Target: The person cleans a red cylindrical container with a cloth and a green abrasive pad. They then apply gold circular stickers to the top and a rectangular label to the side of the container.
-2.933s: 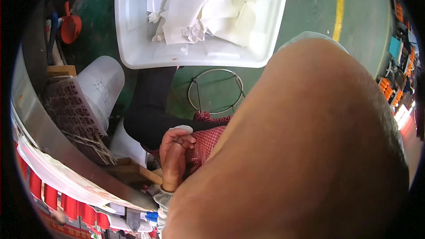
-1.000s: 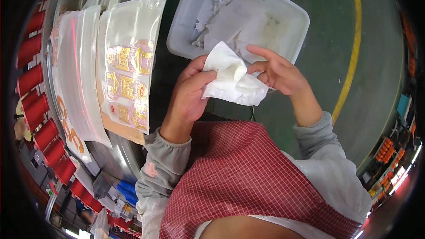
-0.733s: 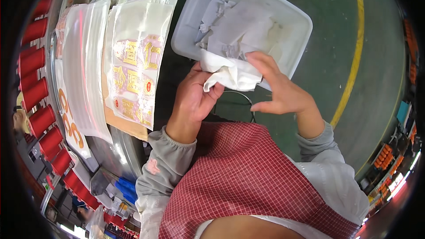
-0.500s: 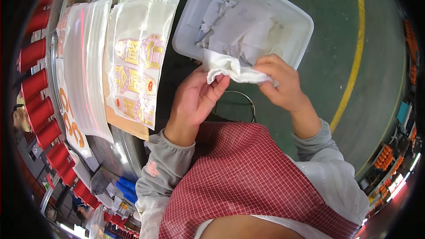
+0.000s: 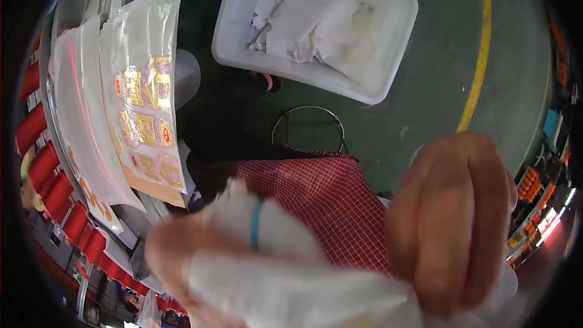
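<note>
A crumpled white sheet (image 5: 303, 285), soft like tissue or thin cloth, is stretched between my hands, close to the camera and blurred. One part of it carries a thin blue stripe. My left hand (image 5: 182, 255) is closed on its left end. At the right end my right hand (image 5: 449, 218) is curled with its fingers pressed together; its fingertips are hidden behind the knuckles, where the sheet runs in beneath. Below the hands lies my red checked apron (image 5: 291, 188).
A white plastic tub (image 5: 243, 54) with torn white paper (image 5: 316, 18) inside stands on the green floor. Clear printed bags (image 5: 146, 97) lie on the metal bench at left. A round-topped metal stool frame (image 5: 310, 109) stands below the tub. A yellow line (image 5: 480, 54) crosses the floor at right.
Both hands have come from beside the tub toward the camera, carrying the white sheet with them. The view has shifted, so the tub and stool show more fully.
</note>
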`<action>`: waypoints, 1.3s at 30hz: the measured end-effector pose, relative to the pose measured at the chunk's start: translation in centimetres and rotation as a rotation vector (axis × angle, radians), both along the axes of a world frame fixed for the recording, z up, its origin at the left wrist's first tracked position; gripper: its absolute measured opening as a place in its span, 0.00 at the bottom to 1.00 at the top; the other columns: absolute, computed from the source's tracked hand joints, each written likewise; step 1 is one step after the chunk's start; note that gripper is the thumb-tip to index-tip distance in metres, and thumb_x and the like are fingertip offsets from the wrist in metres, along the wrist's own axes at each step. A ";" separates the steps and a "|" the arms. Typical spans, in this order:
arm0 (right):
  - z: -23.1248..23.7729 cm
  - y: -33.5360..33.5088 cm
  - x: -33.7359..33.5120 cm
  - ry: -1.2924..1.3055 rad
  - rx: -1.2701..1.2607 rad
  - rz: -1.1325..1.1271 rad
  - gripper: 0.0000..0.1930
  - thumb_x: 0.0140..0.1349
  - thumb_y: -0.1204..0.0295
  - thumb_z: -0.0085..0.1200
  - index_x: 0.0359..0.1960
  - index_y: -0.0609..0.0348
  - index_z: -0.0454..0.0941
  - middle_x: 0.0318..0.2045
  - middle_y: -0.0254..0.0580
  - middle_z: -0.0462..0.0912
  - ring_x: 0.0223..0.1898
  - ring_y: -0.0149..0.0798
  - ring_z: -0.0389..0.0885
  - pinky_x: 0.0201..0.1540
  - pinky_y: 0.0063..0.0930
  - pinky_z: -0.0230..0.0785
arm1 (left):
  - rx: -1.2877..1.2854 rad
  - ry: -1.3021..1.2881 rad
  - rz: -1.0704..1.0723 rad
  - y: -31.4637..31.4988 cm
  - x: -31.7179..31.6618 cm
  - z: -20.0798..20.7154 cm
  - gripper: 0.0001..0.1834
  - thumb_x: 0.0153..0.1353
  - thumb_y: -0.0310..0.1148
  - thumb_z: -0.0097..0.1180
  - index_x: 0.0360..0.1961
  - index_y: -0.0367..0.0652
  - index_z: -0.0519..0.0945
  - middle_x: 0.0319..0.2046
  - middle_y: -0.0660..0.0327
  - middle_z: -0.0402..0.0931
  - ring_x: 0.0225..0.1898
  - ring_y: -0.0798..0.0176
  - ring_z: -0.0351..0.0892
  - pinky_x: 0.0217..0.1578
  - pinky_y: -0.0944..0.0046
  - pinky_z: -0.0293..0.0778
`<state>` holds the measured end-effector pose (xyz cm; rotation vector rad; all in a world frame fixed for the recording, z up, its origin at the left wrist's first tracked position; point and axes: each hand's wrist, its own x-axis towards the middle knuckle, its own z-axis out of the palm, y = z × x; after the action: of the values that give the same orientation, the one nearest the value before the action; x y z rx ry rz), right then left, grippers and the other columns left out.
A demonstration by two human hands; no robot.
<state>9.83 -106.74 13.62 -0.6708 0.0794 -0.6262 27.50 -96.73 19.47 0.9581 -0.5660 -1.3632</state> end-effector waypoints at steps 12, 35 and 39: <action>2.6 -0.6 6.3 -0.371 -0.082 0.106 0.27 0.61 0.50 0.55 0.38 0.69 0.78 0.31 0.50 0.80 0.31 0.45 0.80 0.31 0.31 0.72 | -0.383 -0.100 0.089 1.3 1.3 2.4 0.14 0.61 0.28 0.55 0.44 0.30 0.72 0.36 0.46 0.73 0.34 0.58 0.74 0.37 0.59 0.71; 13.8 1.5 12.0 -0.968 -0.159 0.435 0.18 0.64 0.68 0.53 0.21 0.71 0.70 0.21 0.49 0.70 0.19 0.40 0.67 0.17 0.28 0.59 | 0.071 0.062 0.194 11.1 0.2 2.0 0.21 0.62 0.34 0.54 0.50 0.28 0.70 0.42 0.49 0.75 0.40 0.62 0.77 0.45 0.63 0.72; 14.2 3.3 11.2 -0.975 -0.093 0.294 0.18 0.63 0.69 0.56 0.20 0.71 0.70 0.20 0.47 0.70 0.18 0.38 0.67 0.15 0.26 0.59 | 0.068 -0.054 0.174 10.8 0.9 1.5 0.20 0.62 0.34 0.55 0.49 0.28 0.72 0.43 0.50 0.75 0.38 0.65 0.77 0.41 0.65 0.73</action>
<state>21.04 -103.45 27.83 -0.3960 -0.9417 -0.6166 28.35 -85.90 20.96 1.0769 -0.4672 -1.2103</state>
